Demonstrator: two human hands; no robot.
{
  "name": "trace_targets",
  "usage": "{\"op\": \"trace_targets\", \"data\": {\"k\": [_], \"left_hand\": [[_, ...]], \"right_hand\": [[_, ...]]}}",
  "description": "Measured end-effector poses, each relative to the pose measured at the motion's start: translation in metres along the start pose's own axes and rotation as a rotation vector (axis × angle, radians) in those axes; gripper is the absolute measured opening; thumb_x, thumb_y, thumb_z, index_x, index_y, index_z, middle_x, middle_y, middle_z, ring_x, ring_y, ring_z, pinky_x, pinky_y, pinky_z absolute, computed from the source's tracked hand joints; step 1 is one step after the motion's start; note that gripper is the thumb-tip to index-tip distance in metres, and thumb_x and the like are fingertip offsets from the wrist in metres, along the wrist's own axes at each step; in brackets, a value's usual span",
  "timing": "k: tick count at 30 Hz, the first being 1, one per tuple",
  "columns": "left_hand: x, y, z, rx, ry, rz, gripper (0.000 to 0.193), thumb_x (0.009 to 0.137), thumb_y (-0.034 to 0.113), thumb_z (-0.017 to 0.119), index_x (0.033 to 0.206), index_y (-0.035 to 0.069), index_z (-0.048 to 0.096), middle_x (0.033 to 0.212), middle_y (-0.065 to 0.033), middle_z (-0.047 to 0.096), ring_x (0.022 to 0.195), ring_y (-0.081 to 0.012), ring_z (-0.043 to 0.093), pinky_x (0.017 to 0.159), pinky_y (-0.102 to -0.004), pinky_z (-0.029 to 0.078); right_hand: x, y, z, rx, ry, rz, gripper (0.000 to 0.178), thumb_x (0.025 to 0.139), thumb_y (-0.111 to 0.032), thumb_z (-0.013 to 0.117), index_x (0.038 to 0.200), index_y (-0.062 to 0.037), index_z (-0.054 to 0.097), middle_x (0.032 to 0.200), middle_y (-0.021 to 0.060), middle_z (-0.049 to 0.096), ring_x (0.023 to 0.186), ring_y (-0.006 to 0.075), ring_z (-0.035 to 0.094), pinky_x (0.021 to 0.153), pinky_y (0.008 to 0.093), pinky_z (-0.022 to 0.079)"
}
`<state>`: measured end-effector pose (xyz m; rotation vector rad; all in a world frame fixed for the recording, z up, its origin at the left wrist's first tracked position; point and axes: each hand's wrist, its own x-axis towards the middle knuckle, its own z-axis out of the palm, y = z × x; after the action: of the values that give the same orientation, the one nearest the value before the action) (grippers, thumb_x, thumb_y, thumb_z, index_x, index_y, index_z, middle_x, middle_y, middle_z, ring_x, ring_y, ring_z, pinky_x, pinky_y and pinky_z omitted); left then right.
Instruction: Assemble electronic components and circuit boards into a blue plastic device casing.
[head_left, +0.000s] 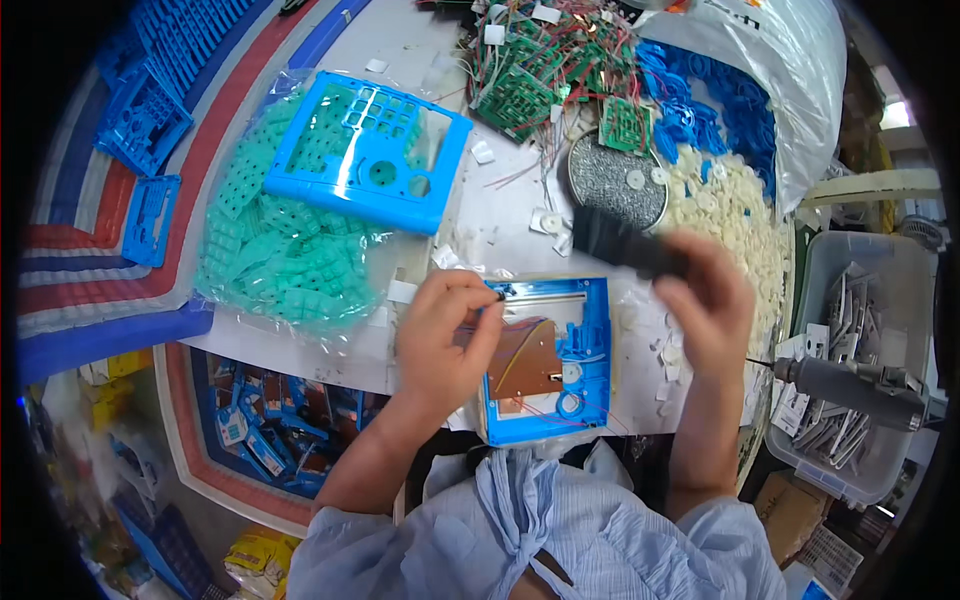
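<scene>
In front of me lies an open blue plastic housing, with a brown circuit board and thin red wires inside it. My left hand is over the housing's left edge. Its thumb and forefinger pinch a tiny dark piece, too small to name, at the far left corner. My right hand is raised to the right of the housing, gripping a black blocky object. Motion blurs that object, so its kind is unclear.
A blue front cover rests on a bag of green keypads. Behind are wired green circuit boards, a round silvery tin, white parts and blue parts. A grey power screwdriver sits at right by a clear bin.
</scene>
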<state>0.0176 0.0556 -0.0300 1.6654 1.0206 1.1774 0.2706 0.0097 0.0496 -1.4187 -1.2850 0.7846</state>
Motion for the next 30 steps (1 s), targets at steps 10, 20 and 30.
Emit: {"op": "trace_targets", "data": {"k": [10, 20, 30], "left_hand": [[0.000, 0.009, -0.009, 0.032, -0.170, 0.003, 0.010, 0.089, -0.006, 0.070, 0.098, -0.001, 0.069, 0.105, -0.0097, 0.065, 0.085, -0.0134, 0.060, 0.074, -0.0256, 0.049], [-0.001, 0.009, -0.014, 0.064, -0.161, 0.004, 0.012, 0.088, -0.005, 0.071, 0.099, 0.000, 0.070, 0.105, -0.0102, 0.065, 0.084, -0.0134, 0.061, 0.072, -0.0260, 0.050], [0.000, 0.002, -0.016, 0.060, -0.138, 0.021, 0.011, 0.089, -0.001, 0.073, 0.099, 0.000, 0.071, 0.105, -0.0112, 0.066, 0.084, -0.0156, 0.066, 0.069, -0.0269, 0.054]], "right_hand": [[-0.023, 0.033, -0.016, -0.197, -0.521, -0.265, 0.036, 0.081, -0.003, 0.078, 0.116, -0.0077, 0.072, 0.113, 0.0090, 0.074, 0.099, 0.0309, 0.066, 0.090, 0.0407, 0.051], [0.012, 0.039, 0.010, -0.150, -0.695, -0.479, 0.038, 0.072, 0.009, 0.069, 0.104, -0.0103, 0.071, 0.124, 0.0084, 0.067, 0.101, 0.0340, 0.061, 0.089, 0.0422, 0.052], [-0.017, -0.009, 0.044, -0.644, -0.570, -0.453, 0.055, 0.068, -0.021, 0.081, 0.120, -0.0077, 0.067, 0.116, 0.0120, 0.062, 0.096, 0.0317, 0.057, 0.081, 0.0399, 0.051]]}}
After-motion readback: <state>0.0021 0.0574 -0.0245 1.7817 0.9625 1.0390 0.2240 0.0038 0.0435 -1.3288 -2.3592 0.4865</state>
